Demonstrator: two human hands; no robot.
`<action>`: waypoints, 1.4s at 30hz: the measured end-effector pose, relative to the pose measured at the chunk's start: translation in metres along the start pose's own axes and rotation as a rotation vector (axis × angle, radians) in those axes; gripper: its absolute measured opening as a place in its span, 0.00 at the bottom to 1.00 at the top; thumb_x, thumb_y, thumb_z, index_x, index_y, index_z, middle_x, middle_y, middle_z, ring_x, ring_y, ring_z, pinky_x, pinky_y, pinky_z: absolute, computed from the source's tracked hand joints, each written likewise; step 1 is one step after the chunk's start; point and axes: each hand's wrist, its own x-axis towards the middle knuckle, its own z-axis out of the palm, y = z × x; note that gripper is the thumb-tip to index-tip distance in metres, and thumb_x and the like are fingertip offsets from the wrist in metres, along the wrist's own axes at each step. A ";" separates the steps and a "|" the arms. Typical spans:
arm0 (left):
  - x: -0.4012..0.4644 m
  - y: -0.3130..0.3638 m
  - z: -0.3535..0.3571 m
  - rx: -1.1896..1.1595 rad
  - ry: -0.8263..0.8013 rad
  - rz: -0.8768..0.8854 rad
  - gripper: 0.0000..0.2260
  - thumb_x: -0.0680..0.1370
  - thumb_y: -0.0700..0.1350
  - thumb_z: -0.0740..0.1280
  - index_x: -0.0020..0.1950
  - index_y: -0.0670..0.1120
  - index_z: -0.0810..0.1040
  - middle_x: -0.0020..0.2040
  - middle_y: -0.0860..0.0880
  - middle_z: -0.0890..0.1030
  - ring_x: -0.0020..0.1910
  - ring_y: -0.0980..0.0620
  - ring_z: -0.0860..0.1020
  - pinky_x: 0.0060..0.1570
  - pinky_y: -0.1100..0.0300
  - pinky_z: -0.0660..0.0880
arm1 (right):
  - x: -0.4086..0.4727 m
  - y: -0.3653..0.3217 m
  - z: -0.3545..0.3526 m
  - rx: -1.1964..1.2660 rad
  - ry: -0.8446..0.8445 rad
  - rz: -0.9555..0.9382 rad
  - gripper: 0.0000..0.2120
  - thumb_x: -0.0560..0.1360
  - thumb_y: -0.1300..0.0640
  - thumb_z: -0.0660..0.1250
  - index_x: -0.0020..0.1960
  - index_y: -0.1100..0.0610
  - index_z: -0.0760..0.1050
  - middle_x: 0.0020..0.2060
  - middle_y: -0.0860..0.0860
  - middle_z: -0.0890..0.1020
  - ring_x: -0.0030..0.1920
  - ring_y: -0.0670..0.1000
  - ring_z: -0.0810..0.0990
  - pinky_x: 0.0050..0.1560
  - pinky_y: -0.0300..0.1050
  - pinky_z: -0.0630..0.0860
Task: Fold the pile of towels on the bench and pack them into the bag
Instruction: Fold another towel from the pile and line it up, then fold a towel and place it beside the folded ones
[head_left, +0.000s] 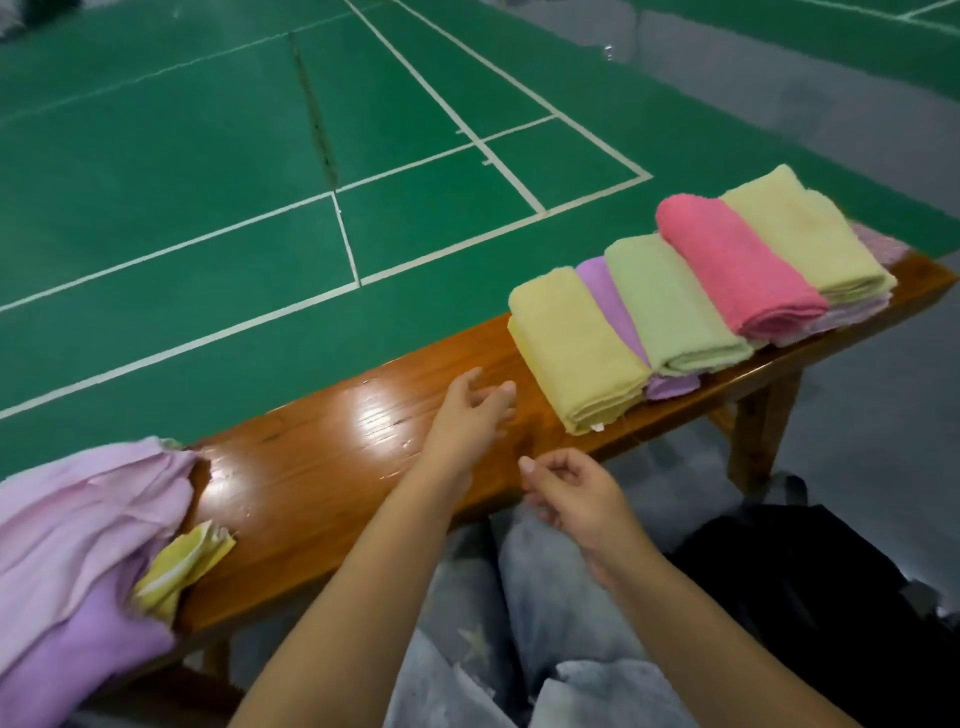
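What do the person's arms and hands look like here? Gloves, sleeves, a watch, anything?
Both are bare: the left hand and right hand wear no gloves, rings or watch, and no sleeves show on the forearms. Below them are pale grey trousers with faint star shapes.

The bench (332, 457) is looking like varnished wood, glossy and reflecting light. The folded towels (670, 306) are showing soft, fluffy terry cloth, matt. The unfolded pile (78, 545) is looking thinner and smoother. The green floor (208, 156) is appearing matt.
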 end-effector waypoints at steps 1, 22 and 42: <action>-0.010 -0.011 -0.015 -0.035 0.033 -0.010 0.27 0.79 0.50 0.66 0.76 0.49 0.60 0.63 0.49 0.75 0.55 0.53 0.79 0.55 0.56 0.78 | -0.005 0.001 0.008 -0.022 -0.050 -0.007 0.07 0.75 0.54 0.69 0.48 0.57 0.76 0.39 0.50 0.82 0.39 0.45 0.80 0.34 0.32 0.73; -0.148 -0.134 -0.345 0.631 1.058 -0.206 0.20 0.78 0.46 0.67 0.67 0.40 0.73 0.65 0.38 0.75 0.65 0.40 0.71 0.64 0.51 0.65 | -0.036 0.004 0.202 -0.370 -0.470 -0.106 0.10 0.74 0.53 0.69 0.48 0.60 0.78 0.41 0.52 0.82 0.37 0.45 0.79 0.34 0.35 0.73; -0.164 -0.007 -0.254 0.202 0.906 0.581 0.11 0.80 0.38 0.64 0.44 0.54 0.71 0.39 0.57 0.76 0.38 0.66 0.73 0.43 0.71 0.71 | -0.042 -0.007 0.196 -0.361 -0.595 -0.228 0.13 0.72 0.50 0.72 0.52 0.39 0.72 0.54 0.37 0.76 0.54 0.41 0.75 0.46 0.38 0.76</action>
